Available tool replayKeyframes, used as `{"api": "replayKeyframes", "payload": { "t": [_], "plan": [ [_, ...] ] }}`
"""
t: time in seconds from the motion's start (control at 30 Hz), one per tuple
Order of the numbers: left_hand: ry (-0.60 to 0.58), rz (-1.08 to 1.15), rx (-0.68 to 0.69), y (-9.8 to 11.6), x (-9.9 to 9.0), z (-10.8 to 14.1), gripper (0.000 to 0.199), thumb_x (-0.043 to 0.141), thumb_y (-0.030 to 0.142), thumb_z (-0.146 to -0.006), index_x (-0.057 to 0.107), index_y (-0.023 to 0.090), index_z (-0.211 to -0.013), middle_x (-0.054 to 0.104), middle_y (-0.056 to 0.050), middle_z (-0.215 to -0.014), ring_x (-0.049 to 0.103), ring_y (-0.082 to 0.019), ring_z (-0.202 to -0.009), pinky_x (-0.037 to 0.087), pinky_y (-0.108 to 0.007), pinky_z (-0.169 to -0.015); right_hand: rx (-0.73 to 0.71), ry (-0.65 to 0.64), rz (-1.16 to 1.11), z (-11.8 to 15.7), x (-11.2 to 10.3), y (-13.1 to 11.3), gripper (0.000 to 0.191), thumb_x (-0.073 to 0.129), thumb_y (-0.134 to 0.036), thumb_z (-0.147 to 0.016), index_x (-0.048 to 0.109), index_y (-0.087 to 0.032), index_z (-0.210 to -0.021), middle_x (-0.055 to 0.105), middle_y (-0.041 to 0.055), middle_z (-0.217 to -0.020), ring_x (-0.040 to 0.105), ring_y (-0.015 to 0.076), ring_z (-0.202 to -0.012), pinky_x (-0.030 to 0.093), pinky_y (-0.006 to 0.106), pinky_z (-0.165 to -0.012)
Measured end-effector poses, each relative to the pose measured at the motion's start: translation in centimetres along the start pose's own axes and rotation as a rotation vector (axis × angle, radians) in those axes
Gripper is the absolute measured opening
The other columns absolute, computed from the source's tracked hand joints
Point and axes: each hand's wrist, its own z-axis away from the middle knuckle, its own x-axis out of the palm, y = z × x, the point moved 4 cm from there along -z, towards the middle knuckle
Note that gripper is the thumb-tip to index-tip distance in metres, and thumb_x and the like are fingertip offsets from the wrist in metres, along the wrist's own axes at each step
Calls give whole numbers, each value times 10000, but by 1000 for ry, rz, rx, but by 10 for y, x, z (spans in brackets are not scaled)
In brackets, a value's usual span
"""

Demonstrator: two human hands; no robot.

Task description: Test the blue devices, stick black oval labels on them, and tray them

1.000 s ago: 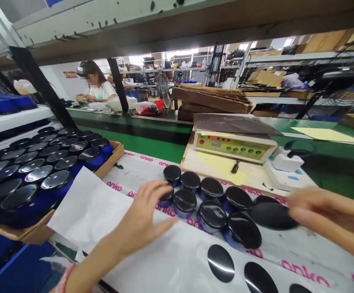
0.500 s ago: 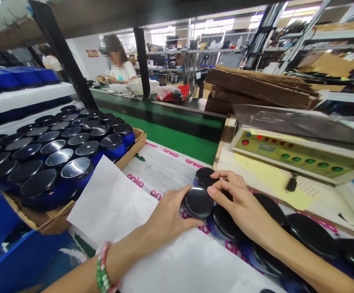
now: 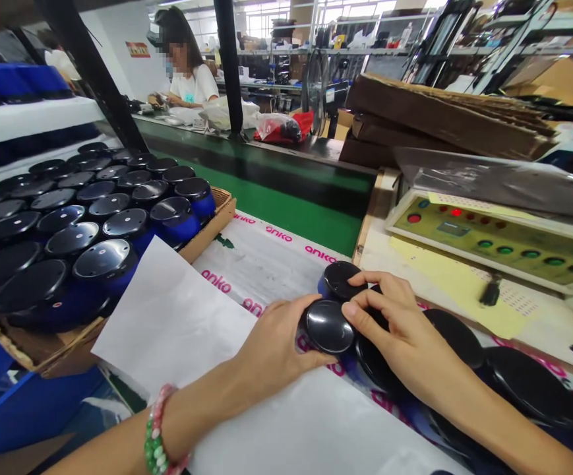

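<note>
My left hand (image 3: 276, 336) curves round the side of a round, black-topped container (image 3: 330, 327), thumb below and fingers above. At that container's right edge are the thumb and fingertips of my right hand (image 3: 390, 310), whose index finger reaches onto the lid of another black-topped blue container (image 3: 343, 278) just behind. More such containers (image 3: 526, 379) run to the lower right, partly under my right forearm. A white sheet (image 3: 177, 310) lies beneath my left forearm, over a surface covered with pink-lettered wrapping (image 3: 279, 264).
A cardboard tray (image 3: 217, 221) packed with blue, black-topped containers stands at the left. At the right are a control box (image 3: 494, 244) with buttons and a yellow paper. Behind are a green belt (image 3: 286, 204), stacked brown cardboard (image 3: 444, 115) and a seated person (image 3: 187, 82).
The view has shifted, so the tray sits further left and the control box further right. Both hands remain at the same container, with little change in grip.
</note>
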Motion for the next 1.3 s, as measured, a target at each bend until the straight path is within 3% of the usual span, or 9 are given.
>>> {"api": "replayKeyframes", "payload": {
  "t": [0.37,0.77,0.93,1.0,1.1,1.13,1.2,1.27,1.3],
  "plan": [
    [-4,-10,18,2,0,2,618,798,338,-690,475,242,-1208,641,-18,-1155,609,-235,-1037,488,-370,-885,-140,100,144,2,0,-11,199,498,-293,-875,501,-227,-687,530,76,-989,487,259,-1001,454,434,-813],
    [-15,-25,4,1,0,1,620,788,366,-698,470,248,-1217,630,-25,-1181,597,-241,-1056,481,-386,-906,-301,113,378,4,5,-17,182,503,-222,-898,458,-207,-722,522,59,-830,451,237,-858,403,396,-726],
    [-33,-77,14,-6,2,1,648,725,396,-758,394,268,-1300,579,-54,-1245,562,-256,-1122,460,-417,-943,-297,169,527,5,-28,-23,287,565,-420,-877,475,-217,-694,531,54,-792,486,242,-780,397,395,-676],
    [75,-119,86,-3,-3,5,768,710,404,-765,279,259,-1384,452,-106,-1370,484,-283,-1222,430,-445,-982,-296,57,378,23,-50,-26,221,583,-431,-867,506,-230,-815,558,38,-839,528,208,-751,430,342,-643],
    [266,-175,458,21,-11,22,783,682,320,-782,221,295,-1414,423,-112,-1372,467,-282,-1234,404,-452,-1001,-230,-416,258,74,-58,-20,71,576,-269,-876,516,-294,-905,612,-25,-858,586,157,-726,454,271,-597],
    [189,-174,624,32,-6,31,711,656,302,-797,270,306,-1395,501,-91,-1298,516,-260,-1178,418,-428,-987,-231,-545,273,94,-55,-17,124,560,-191,-864,523,-301,-907,625,-36,-865,601,152,-745,462,265,-618],
    [-183,-163,871,50,12,48,573,605,331,-824,376,275,-1346,613,-67,-1176,571,-234,-1102,436,-379,-973,-312,-628,363,124,-45,-11,253,542,-72,-788,541,-282,-930,645,-24,-911,619,167,-800,468,290,-698],
    [-552,-201,912,59,30,62,557,575,422,-835,435,196,-1324,596,-93,-1252,522,-255,-1191,397,-371,-1034,-444,-558,518,140,-34,-8,355,563,-31,-658,562,-231,-951,654,13,-952,622,205,-814,455,337,-732],
    [-645,-239,889,60,36,65,574,562,454,-838,450,167,-1322,553,-108,-1315,471,-268,-1251,355,-377,-1073,-503,-521,594,143,-29,-7,399,576,-30,-590,569,-209,-946,655,25,-950,620,217,-800,449,349,-715]
  ]
}}
